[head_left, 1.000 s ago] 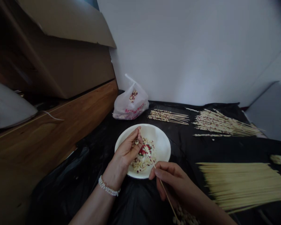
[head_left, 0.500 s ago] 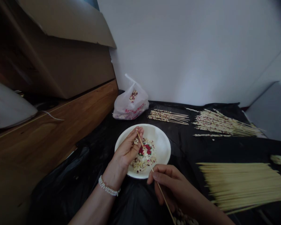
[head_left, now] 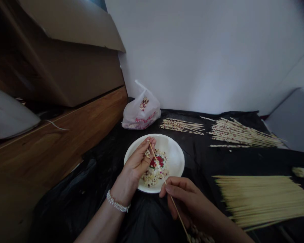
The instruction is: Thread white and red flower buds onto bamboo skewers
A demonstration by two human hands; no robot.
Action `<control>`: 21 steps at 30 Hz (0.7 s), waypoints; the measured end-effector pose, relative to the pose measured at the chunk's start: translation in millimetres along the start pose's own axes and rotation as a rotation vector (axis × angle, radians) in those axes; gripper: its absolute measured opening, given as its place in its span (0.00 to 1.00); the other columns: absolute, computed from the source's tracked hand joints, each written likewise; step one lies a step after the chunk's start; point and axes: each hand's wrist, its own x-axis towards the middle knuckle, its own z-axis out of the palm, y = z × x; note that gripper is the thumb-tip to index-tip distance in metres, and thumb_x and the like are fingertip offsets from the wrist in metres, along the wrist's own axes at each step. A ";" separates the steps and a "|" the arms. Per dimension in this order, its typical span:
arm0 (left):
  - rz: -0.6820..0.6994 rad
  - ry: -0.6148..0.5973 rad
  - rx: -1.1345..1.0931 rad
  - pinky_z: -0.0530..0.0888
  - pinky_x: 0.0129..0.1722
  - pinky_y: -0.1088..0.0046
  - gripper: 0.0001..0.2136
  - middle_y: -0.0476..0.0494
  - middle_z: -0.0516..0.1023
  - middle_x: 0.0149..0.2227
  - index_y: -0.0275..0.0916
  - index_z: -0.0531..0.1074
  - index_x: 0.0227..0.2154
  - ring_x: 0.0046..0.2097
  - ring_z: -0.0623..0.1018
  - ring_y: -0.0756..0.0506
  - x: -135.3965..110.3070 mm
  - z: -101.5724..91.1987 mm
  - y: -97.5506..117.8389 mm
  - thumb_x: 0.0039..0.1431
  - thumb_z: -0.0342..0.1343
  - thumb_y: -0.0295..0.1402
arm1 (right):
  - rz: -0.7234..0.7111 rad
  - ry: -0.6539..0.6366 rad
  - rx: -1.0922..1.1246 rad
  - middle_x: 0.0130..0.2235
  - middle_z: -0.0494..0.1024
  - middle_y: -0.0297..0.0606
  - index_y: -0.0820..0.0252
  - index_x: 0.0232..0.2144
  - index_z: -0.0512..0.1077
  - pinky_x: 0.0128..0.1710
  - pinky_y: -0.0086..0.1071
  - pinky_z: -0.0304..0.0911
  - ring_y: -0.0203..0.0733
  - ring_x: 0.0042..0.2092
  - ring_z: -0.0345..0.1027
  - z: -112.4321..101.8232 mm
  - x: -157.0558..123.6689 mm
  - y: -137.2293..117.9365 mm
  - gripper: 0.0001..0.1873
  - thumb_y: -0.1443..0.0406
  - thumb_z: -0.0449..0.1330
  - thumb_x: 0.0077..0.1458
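My left hand (head_left: 136, 164) is over a white bowl (head_left: 177, 151), fingers curled around a few pale corn kernels (head_left: 147, 154). Its thumb and fingertips pinch a small white kernel at the tip of a thin wooden skewer (head_left: 177, 213). Closed on the lower part of that skewer, my right hand (head_left: 181, 193) is at the bowl's near right rim. Several whitish kernels are threaded partway along the stick. Loose pale and dark-red kernels (head_left: 152, 178) lie in the bowl, over a printed red flower.
Behind the bowl stands a white plastic bag (head_left: 142, 114) of kernels. Threaded skewers lie in a small pile (head_left: 181, 125) and a larger pile (head_left: 233, 133). Bare skewers (head_left: 263, 199) lie at right on black plastic sheeting (head_left: 197, 162). A cardboard box (head_left: 86, 71) stands left.
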 end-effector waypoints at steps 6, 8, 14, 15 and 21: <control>-0.025 -0.004 0.007 0.63 0.67 0.49 0.22 0.44 0.73 0.63 0.47 0.72 0.58 0.70 0.61 0.36 7.3 -8.3 0.2 0.60 0.61 0.36 | 0.010 0.005 0.012 0.15 0.73 0.28 0.61 0.31 0.76 0.09 0.20 0.41 0.25 0.10 0.50 -1.0 -1.1 0.5 0.17 0.52 0.65 0.58; -0.025 -0.003 0.004 0.64 0.67 0.49 0.22 0.43 0.72 0.63 0.46 0.72 0.58 0.70 0.61 0.35 7.0 -8.6 -0.1 0.59 0.62 0.35 | 0.005 -0.001 0.011 0.15 0.73 0.28 0.61 0.31 0.76 0.09 0.20 0.41 0.25 0.10 0.50 -1.2 -1.2 0.2 0.17 0.52 0.65 0.58; -0.017 0.018 -0.073 0.63 0.68 0.57 0.21 0.38 0.71 0.64 0.40 0.74 0.54 0.69 0.62 0.38 -2.6 7.0 3.9 0.57 0.63 0.31 | 0.003 -0.005 0.002 0.15 0.72 0.27 0.62 0.31 0.76 0.10 0.20 0.41 0.25 0.11 0.51 -2.1 -1.5 0.7 0.17 0.53 0.64 0.58; -0.031 0.026 -0.076 0.63 0.68 0.58 0.21 0.39 0.72 0.63 0.41 0.74 0.54 0.69 0.62 0.38 -3.7 9.3 5.1 0.56 0.63 0.31 | 0.001 -0.005 0.005 0.14 0.72 0.27 0.62 0.31 0.76 0.10 0.20 0.41 0.26 0.11 0.50 -2.3 -1.2 0.9 0.17 0.53 0.64 0.58; -0.040 0.046 -0.078 0.63 0.68 0.58 0.20 0.42 0.74 0.61 0.43 0.74 0.53 0.69 0.63 0.39 -3.7 9.6 4.7 0.56 0.62 0.31 | -0.005 -0.006 0.011 0.15 0.72 0.27 0.62 0.31 0.76 0.09 0.20 0.40 0.25 0.10 0.49 -1.6 0.1 0.4 0.16 0.53 0.64 0.59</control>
